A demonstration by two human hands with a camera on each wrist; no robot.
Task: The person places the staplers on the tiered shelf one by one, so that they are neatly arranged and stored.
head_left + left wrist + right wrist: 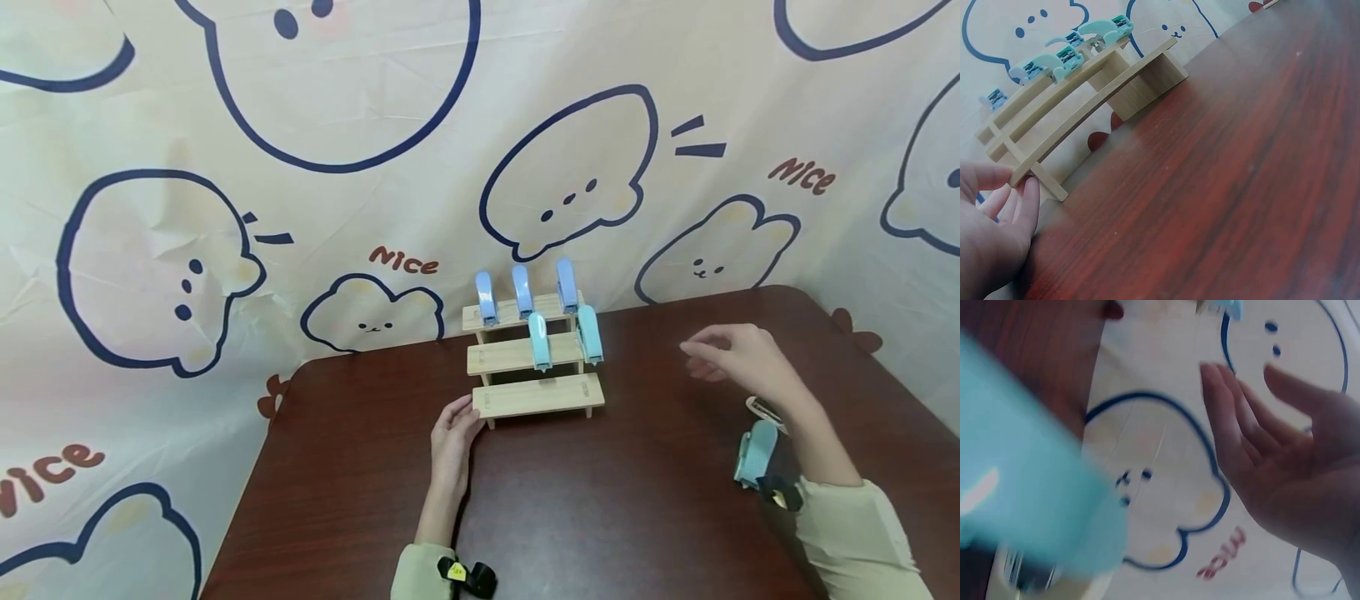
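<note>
A three-step wooden stand [537, 396] stands toward the back of the table. My left hand [454, 429] pinches the left end of its lowest step, with the thumb above and fingers below in the left wrist view. On the top step are three blue staplers [522, 290]. Two teal staplers [539, 342] sit on the middle step; the lowest step is bare. My right hand [738, 358] is raised over the right side of the table, fingers loosely bent and holding nothing. Below its wrist lies another teal stapler [756, 452], large and blurred in the right wrist view.
A small pale object with a dark part [767, 412] lies beside the loose teal stapler, partly hidden by the right forearm. The dark wooden table [360, 483] meets a printed cloth backdrop [360, 208] just behind the stand.
</note>
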